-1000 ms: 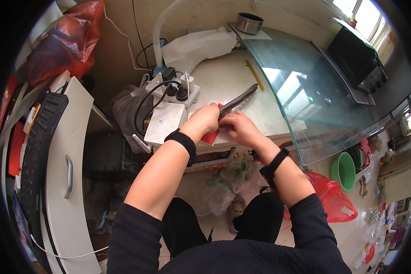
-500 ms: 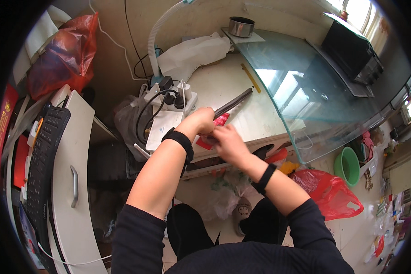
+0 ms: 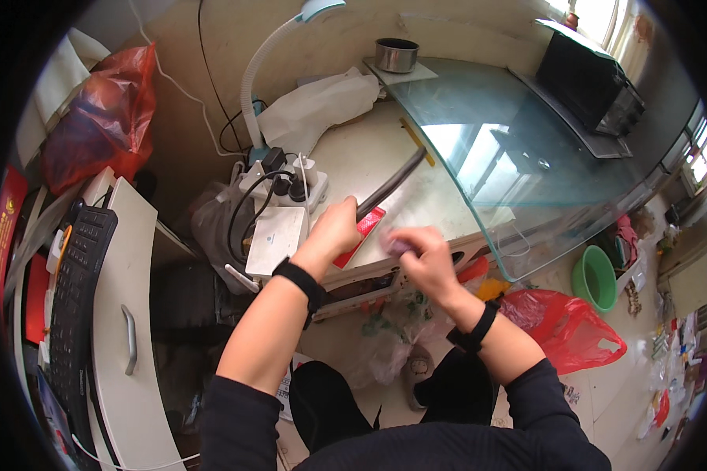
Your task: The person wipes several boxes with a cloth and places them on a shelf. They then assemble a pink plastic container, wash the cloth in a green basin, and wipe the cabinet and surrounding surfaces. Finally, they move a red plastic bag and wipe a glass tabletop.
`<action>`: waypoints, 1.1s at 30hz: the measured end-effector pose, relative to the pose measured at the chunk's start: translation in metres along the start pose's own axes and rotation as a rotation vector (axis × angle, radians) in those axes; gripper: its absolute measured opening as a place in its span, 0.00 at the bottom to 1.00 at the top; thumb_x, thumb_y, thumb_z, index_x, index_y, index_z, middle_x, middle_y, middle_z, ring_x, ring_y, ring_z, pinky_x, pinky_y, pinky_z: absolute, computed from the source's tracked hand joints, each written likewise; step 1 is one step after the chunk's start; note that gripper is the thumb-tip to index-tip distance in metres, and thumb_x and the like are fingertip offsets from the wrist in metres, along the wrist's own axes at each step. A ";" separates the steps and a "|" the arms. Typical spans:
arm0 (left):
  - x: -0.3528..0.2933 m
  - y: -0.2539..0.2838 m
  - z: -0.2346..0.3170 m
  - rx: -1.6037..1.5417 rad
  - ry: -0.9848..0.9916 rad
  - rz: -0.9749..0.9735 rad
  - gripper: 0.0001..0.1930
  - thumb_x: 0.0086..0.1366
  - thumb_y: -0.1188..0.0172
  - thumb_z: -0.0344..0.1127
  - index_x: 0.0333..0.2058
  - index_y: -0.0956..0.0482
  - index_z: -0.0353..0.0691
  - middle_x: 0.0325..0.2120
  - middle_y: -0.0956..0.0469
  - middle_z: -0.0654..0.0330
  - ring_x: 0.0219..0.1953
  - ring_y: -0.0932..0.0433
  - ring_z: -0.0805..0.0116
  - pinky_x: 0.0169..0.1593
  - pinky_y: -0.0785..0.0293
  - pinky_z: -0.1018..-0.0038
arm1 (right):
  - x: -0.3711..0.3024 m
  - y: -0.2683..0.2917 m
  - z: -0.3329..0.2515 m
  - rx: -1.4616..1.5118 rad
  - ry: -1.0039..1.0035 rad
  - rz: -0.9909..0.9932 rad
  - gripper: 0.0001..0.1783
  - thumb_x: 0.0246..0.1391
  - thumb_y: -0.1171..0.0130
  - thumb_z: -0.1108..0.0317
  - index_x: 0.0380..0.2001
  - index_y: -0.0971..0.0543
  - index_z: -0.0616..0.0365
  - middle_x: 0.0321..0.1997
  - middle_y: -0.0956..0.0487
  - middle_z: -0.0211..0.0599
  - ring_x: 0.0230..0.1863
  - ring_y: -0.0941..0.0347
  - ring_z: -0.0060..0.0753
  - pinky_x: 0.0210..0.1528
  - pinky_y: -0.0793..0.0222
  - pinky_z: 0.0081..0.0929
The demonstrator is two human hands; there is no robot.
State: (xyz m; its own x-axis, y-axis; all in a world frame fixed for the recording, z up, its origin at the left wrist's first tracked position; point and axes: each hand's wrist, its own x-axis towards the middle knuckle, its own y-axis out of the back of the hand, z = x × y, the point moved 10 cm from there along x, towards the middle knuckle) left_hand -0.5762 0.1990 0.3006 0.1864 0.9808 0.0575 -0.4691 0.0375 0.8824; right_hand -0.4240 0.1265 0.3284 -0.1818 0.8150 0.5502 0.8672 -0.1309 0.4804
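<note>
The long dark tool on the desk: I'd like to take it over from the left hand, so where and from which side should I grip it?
Probably the free far half of the long dark tool, from above. It lies flat, slanting up-right across the white desk, and the left hand covers its near end, beside the red piece.

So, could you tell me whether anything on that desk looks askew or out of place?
Yes: the glass sheet sits skewed, its corner jutting past the desk edge over the floor. The left hand holds a long dark tool with a red handle; the right hand is blurred.
</note>
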 end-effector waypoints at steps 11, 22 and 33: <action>-0.039 0.001 -0.015 0.014 0.200 0.193 0.27 0.41 0.26 0.34 0.35 0.33 0.30 0.28 0.23 0.38 0.36 0.22 0.40 0.41 0.25 0.55 | 0.024 0.012 0.084 -0.433 -0.109 0.094 0.16 0.43 0.49 0.78 0.38 0.20 0.58 0.40 0.20 0.44 0.40 0.30 0.54 0.49 0.33 0.40; -0.095 0.052 0.016 -0.289 0.105 0.459 0.22 0.44 0.30 0.37 0.33 0.32 0.32 0.26 0.22 0.44 0.30 0.21 0.48 0.35 0.25 0.62 | 0.018 -0.053 0.033 -0.305 -0.032 -0.046 0.09 0.42 0.43 0.76 0.31 0.22 0.56 0.34 0.21 0.40 0.39 0.30 0.47 0.46 0.34 0.36; -0.108 0.046 0.011 -0.683 0.197 0.484 0.20 0.51 0.29 0.34 0.35 0.31 0.35 0.24 0.23 0.61 0.20 0.24 0.74 0.22 0.29 0.77 | -0.022 -0.030 0.020 0.559 -0.460 -0.213 0.24 0.66 0.58 0.50 0.49 0.28 0.62 0.45 0.25 0.32 0.44 0.33 0.22 0.46 0.36 0.22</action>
State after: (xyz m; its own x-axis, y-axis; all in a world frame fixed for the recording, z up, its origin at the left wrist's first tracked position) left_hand -0.6084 0.0926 0.3405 -0.2920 0.9314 0.2173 -0.8867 -0.3488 0.3035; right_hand -0.4370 0.1234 0.2883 -0.2664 0.9602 0.0846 0.9632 0.2620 0.0592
